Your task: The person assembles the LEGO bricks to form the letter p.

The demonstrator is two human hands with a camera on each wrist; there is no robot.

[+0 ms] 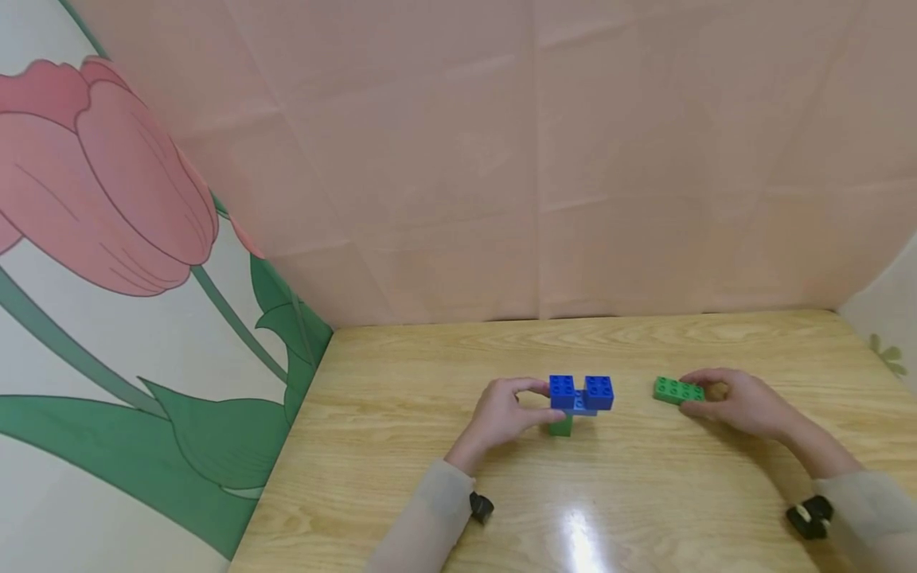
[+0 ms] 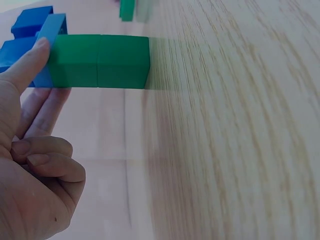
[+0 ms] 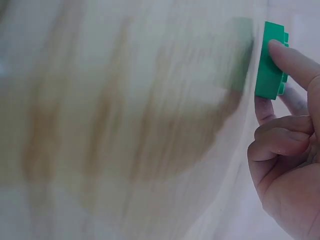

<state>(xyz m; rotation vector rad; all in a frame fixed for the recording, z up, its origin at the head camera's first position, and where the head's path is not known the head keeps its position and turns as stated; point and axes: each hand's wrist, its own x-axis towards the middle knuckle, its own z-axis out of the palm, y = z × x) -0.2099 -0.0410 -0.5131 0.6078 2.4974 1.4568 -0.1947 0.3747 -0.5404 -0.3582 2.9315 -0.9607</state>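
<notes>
A small toy-brick build is held by my left hand (image 1: 494,419), whose thumb and fingers pinch it near the light blue brick (image 1: 586,412). Two dark blue bricks (image 1: 598,392) sit side by side on top, with a gap between them. Beneath is a column of two green bricks (image 2: 100,61); whether its foot touches the table I cannot tell. To the right, my right hand (image 1: 748,404) pinches a long green brick (image 1: 669,390) between thumb and fingers, studs up. In the right wrist view this green brick (image 3: 270,77) is seen edge-on, close to the tabletop.
The wooden table (image 1: 401,398) reaches back to a pink cloth-like backdrop (image 1: 444,239). A tulip-patterned panel (image 1: 143,199) borders the left side, and a pale panel (image 1: 884,318) stands at right. Black straps (image 1: 811,517) are at the wrists.
</notes>
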